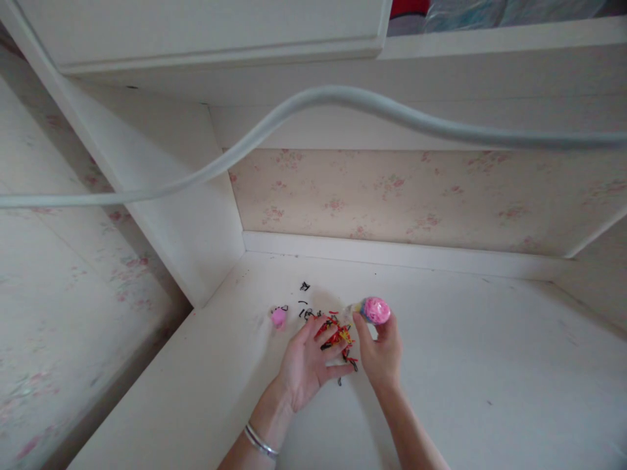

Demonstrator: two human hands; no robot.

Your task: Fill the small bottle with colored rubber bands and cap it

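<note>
My left hand [306, 365] lies palm up on the white desk top [465, 365], fingers spread, with a heap of small red, yellow and black elastic bands [337, 334] at its fingertips. My right hand [379, 356] is closed round a small clear bottle [369, 311] with a pink end, tipped on its side above the heap. A silver bangle sits on my left wrist.
A small pink cap [279, 317] lies left of the heap, and a few loose black bands [304, 287] are scattered behind it. A white side panel [186, 215] rises at the left, flowered wallpaper at the back. A grey cable [343, 99] crosses overhead.
</note>
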